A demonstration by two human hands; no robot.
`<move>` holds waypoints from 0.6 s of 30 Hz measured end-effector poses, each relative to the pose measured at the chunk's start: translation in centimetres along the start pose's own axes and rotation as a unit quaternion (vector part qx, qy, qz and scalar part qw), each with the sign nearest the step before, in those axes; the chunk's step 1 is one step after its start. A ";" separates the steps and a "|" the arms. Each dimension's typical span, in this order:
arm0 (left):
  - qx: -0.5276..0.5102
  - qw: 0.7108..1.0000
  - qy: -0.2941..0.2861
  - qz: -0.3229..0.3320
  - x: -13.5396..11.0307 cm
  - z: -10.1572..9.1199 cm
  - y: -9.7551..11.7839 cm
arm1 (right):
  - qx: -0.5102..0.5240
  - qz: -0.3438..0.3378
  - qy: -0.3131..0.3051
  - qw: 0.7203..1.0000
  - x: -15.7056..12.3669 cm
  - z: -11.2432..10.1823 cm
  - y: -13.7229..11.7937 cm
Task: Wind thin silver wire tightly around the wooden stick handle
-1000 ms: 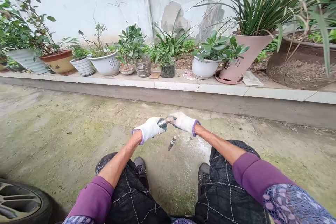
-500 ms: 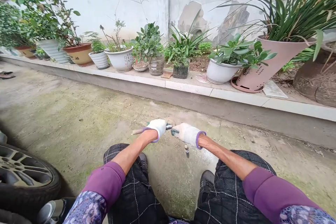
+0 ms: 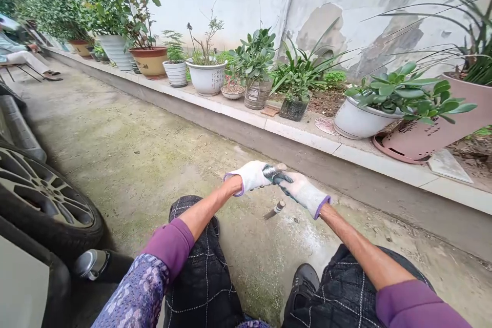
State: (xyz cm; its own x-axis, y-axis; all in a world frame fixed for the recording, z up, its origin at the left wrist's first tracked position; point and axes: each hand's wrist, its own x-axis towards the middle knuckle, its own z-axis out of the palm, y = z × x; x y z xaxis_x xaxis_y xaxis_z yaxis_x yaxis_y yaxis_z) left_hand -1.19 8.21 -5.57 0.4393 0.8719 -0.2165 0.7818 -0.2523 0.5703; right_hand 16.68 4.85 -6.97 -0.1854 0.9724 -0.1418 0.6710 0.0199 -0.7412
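Both my hands wear white knit gloves with dark green palms and purple cuffs. My left hand point(image 3: 253, 174) is closed on a short wooden stick point(image 3: 282, 167) with a shiny, ribbed silver band, perhaps wound wire, near its end. My right hand point(image 3: 303, 189) meets it from the right, fingers closed against the banded part. The gloves hide most of the stick. On the concrete just below my hands lies a second short stick point(image 3: 275, 210), dark, with a pale cut end and a light band.
Potted plants stand along a tiled ledge point(image 3: 265, 122) ahead, including a white pot point(image 3: 207, 78) and a tilted pink pot point(image 3: 426, 128). At left are a car wheel point(image 3: 46, 189) and a dark cylinder with a silver top point(image 3: 102, 265). Far left, a person's legs point(image 3: 33, 61) show.
My view has turned left, bringing a seated person into sight. The stick's wooden end, previously sticking out left of my left hand, now shows at the right between my hands, which are closer together.
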 end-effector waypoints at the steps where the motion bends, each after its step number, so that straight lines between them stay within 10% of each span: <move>1: 0.054 0.999 0.009 0.006 0.0 -0.1 -0.1 | -0.006 -0.019 -0.008 1.000 -0.2 0.3 -0.1; 9: 0.277 0.959 -0.061 -0.008 -0.4 2.6 -0.9 | -0.116 0.000 -0.100 0.988 -1.3 1.2 0.3; 18: 0.140 0.984 -0.076 0.078 -0.3 1.3 0.8 | -0.012 -0.060 -0.003 0.998 0.6 -1.8 1.0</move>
State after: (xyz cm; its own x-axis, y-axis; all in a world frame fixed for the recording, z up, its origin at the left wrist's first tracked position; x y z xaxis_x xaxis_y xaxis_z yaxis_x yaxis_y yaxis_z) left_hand -0.11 7.19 -6.12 0.6083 0.7459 -0.2712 0.7813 -0.5026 0.3700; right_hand 18.53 5.86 -6.67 -0.2686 0.9616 -0.0570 0.6609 0.1409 -0.7371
